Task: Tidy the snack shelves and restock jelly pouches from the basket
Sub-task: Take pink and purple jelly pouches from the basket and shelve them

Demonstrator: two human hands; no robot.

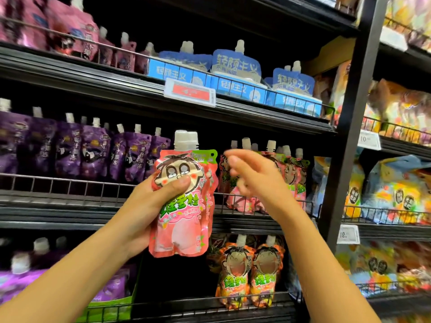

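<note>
A small stack of pink jelly pouches (184,201) is gripped in the left hand (149,206), the thumb pressed across the printed face and the fingers curled behind; two white caps are seen at the top, so more than one pouch is held. The long axis is kept upright, spouts up. The right hand (251,180) is held just beside the stack, motion-blurred, its fingers loosely spread and nothing grasped. Directly behind and to the right of that hand, matching pink pouches on the shelf (263,180) are stood behind the wire rail (70,183). The slot is judged nearer to the right hand.
</note>
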